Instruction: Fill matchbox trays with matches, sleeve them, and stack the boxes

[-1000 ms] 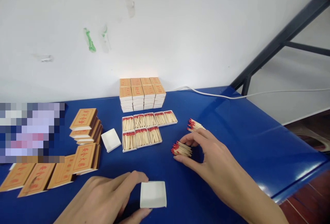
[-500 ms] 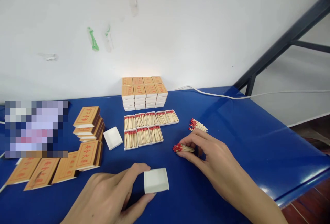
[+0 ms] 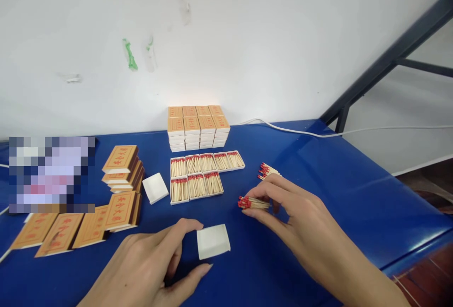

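Between the fingers and thumb of my right hand (image 3: 295,208) is a bundle of red-tipped matches (image 3: 254,203), heads pointing left. My left hand (image 3: 152,260) is open, thumb and index finger apart, at the left side of a bare white matchbox tray (image 3: 213,242) lying on the blue table. Another white tray (image 3: 155,188) lies tilted farther back. Several trays filled with matches (image 3: 197,186) stand in two rows beyond my hands. Behind my right hand rests a loose pile of matches (image 3: 268,171), partly hidden by my fingers.
Closed matchboxes (image 3: 198,128) form a neat block by the wall. Orange matchbox sleeves (image 3: 122,158) are stacked at left, with more sleeves (image 3: 63,231) leaning in front. A blurred-out object (image 3: 53,175) lies far left. A white cable (image 3: 300,131) runs along the table's back edge.
The fingers of my left hand have parted from the nearest white tray, which sits slightly higher in view. My right hand still holds the matches and has shifted a little to the right.
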Demonstrator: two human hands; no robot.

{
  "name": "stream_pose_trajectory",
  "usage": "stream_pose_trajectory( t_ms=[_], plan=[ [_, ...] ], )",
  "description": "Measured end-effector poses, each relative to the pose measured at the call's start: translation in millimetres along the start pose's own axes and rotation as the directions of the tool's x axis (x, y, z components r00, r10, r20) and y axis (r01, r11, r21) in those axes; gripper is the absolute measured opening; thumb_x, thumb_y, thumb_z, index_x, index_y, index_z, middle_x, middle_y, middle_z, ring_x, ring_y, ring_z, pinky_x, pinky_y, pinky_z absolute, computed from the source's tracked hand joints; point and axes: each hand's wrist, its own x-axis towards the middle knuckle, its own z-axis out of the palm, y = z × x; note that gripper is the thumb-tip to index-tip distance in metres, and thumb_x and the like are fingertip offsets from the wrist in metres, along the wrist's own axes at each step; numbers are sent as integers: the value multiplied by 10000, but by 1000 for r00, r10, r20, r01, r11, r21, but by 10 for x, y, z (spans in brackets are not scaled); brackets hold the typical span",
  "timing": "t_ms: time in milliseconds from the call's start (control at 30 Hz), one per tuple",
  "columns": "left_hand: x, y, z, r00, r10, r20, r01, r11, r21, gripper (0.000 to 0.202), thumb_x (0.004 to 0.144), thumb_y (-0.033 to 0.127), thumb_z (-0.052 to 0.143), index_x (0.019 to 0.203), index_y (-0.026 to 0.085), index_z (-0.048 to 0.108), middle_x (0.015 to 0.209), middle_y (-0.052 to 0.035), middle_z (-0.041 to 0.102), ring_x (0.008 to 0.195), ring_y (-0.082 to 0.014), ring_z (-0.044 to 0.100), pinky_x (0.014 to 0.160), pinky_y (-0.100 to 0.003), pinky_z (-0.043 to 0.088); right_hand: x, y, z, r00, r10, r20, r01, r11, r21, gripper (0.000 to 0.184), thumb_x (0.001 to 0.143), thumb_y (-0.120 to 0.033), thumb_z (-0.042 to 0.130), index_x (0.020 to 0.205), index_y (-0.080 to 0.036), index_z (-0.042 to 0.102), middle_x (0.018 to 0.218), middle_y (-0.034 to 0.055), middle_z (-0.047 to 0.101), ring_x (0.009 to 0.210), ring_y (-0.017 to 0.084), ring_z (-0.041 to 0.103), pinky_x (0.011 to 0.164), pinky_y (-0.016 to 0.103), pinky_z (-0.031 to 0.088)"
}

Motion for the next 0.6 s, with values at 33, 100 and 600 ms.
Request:
stream_pose_trajectory(
  t_ms=[33,100,600],
  plan=[
    [-5,-3,-5,1000,-13,6,13,1000,-15,282,1112,496,692,1297,291,636,599,164,553,372,-97,594,398,-199,461,-4,-50,11,1000,-12,12,12,1000,13,96,1140,-345,704,1052,-335,742,1141,-21,757,1095,214,749,1045,359,589],
    [-13,-5,-14,999,-35,17,35,999,-35,309,1053,439,778,1295,304,643,606,167,557,385,-98,603,408,-193,461,-11,-158,56,998,-43,48,41,998,46,85,1132,-302,720,1052,-328,734,1140,-24,742,1003,182,744,901,303,614],
    [-19,-6,-7,985,-108,138,123,986,-109,227,1033,334,797,1222,307,675,631,149,545,424,-108,574,445,-225,398,-3,-488,344,895,-357,268,393,915,-91,278,1059,0,663,1057,-242,801,1057,57,747,1008,227,711,850,322,618]
  ],
)
